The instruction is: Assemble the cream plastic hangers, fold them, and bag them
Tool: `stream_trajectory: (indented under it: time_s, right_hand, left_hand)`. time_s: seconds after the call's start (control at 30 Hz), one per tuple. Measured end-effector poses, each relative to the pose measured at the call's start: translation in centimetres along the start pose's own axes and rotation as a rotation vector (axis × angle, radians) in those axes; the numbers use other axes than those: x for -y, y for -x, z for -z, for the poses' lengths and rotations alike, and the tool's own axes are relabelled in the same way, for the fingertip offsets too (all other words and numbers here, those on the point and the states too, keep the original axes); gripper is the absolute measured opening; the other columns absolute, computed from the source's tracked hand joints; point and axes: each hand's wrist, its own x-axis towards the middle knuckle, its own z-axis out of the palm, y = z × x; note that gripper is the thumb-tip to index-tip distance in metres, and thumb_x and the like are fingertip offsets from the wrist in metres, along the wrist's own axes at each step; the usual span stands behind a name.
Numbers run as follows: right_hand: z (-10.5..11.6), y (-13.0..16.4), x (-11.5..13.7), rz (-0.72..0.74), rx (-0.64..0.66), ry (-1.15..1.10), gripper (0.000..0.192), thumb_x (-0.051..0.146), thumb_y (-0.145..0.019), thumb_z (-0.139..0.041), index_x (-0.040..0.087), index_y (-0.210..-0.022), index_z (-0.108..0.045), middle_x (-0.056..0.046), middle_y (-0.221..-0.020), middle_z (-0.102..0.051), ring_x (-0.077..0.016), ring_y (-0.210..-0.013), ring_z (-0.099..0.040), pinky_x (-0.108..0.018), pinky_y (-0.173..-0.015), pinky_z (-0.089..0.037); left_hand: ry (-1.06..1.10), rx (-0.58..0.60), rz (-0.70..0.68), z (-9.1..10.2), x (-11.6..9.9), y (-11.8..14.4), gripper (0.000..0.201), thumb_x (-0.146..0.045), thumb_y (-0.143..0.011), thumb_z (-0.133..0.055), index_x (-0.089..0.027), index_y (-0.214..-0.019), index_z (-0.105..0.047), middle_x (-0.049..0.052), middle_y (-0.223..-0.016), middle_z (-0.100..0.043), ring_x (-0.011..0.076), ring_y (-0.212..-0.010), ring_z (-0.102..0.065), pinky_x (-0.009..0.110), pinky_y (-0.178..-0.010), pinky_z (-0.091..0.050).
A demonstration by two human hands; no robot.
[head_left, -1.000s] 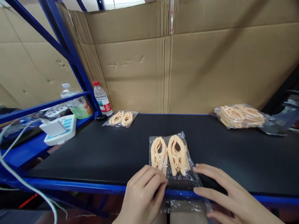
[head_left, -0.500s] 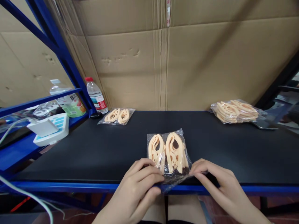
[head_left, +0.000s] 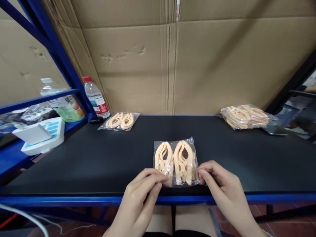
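Head view looks down on a wall of creased brown cardboard [head_left: 197,65] standing along the far edge of a long table [head_left: 98,161] with a matte black top and a blue metal front rail. At the far right corner lies a heaped clear bag of peach plastic pieces [head_left: 245,116]; near the far left corner a small flat packet [head_left: 119,120] of two such pieces rests beside a clear water bottle [head_left: 95,97] with a red cap. Close to the front edge, about midway along, sits a glossy, crinkled clear packet [head_left: 175,161] holding two peach, teardrop-shaped looped plastic pieces side by side. The left hand [head_left: 140,197] pinches the packet's near left corner between thumb and curled fingers. The right hand [head_left: 219,184] pinches the near right corner the same way, fingers bent inward, the packet lying flat on the table between them.
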Motion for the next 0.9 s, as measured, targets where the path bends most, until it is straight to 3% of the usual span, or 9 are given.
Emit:
stream_trajectory:
  time_s: [0.1, 0.23, 0.47, 0.6, 0.73, 0.9]
  right_hand:
    - [-0.4, -0.1, 0.1, -0.04, -0.034, -0.007, 0.021, 0.032, -0.093, -0.048, 0.02, -0.078, -0.059, 0.002, -0.063, -0.057, -0.013, -0.056, -0.054, -0.022, -0.052, -0.042]
    - [-0.6, -0.3, 0.0, -0.074, -0.04, -0.023, 0.017, 0.031, -0.091, -0.05, 0.021, -0.082, -0.059, 0.002, -0.063, -0.057, -0.0123, -0.055, -0.054, -0.021, -0.052, -0.044]
    - [-0.7, -0.6, -0.4, -0.139, -0.005, -0.066, 0.011, 0.03, -0.09, -0.051, 0.022, -0.093, -0.057, 0.002, -0.068, -0.06, -0.0126, -0.056, -0.056, -0.022, -0.051, -0.046]
    - [-0.9, -0.7, -0.6, -0.15, -0.026, -0.048, 0.01, 0.029, -0.09, -0.051, 0.023, -0.097, -0.056, 0.003, -0.068, -0.059, -0.0121, -0.053, -0.056, -0.022, -0.049, -0.046]
    - [-1.1, -0.6, -0.6, -0.07, -0.078, 0.063, 0.01, 0.024, -0.09, -0.051, 0.023, -0.094, -0.061, 0.002, -0.074, -0.062, -0.012, -0.059, -0.058, -0.022, -0.054, -0.046]
    - [-1.5, -0.6, -0.4, 0.04, -0.14, 0.227, 0.018, 0.019, -0.092, -0.045, 0.024, -0.099, -0.062, -0.001, -0.087, -0.059, -0.0114, -0.062, -0.057, -0.022, -0.056, -0.046]
  left_hand:
    - [0.004, -0.118, 0.069, -0.5, 0.4, 0.0, 0.022, -0.014, -0.094, -0.044, -0.024, -0.106, -0.06, 0.001, -0.093, -0.064, 0.0142, -0.084, -0.062, 0.023, -0.074, -0.051]
    - [-0.069, -0.22, 0.038, -1.0, 1.1, -0.1, 0.024, -0.013, -0.092, -0.047, -0.025, -0.11, -0.057, 0.002, -0.095, -0.059, 0.0132, -0.082, -0.061, 0.024, -0.072, -0.051]
    - [-0.193, -0.242, 0.032, -0.9, 1.3, -0.5, 0.021, -0.012, -0.089, -0.05, -0.024, -0.099, -0.064, 0.007, -0.114, -0.05, 0.0181, -0.098, -0.058, 0.026, -0.074, -0.054]
    - [-0.231, -0.236, 0.001, -0.6, 1.6, -0.9, 0.019, -0.012, -0.088, -0.05, -0.022, -0.094, -0.065, 0.008, -0.116, -0.049, 0.0181, -0.095, -0.059, 0.025, -0.068, -0.055]
    - [-0.326, -0.237, -0.036, -0.4, 1.8, -1.0, 0.016, -0.013, -0.086, -0.053, -0.02, -0.079, -0.066, 0.007, -0.106, -0.053, 0.0167, -0.086, -0.06, 0.029, -0.072, -0.055]
    - [-0.334, -0.244, -0.035, -0.6, 2.0, -0.5, 0.014, -0.015, -0.088, -0.052, -0.02, -0.091, -0.064, 0.007, -0.107, -0.052, 0.016, -0.088, -0.06, 0.023, -0.064, -0.056]
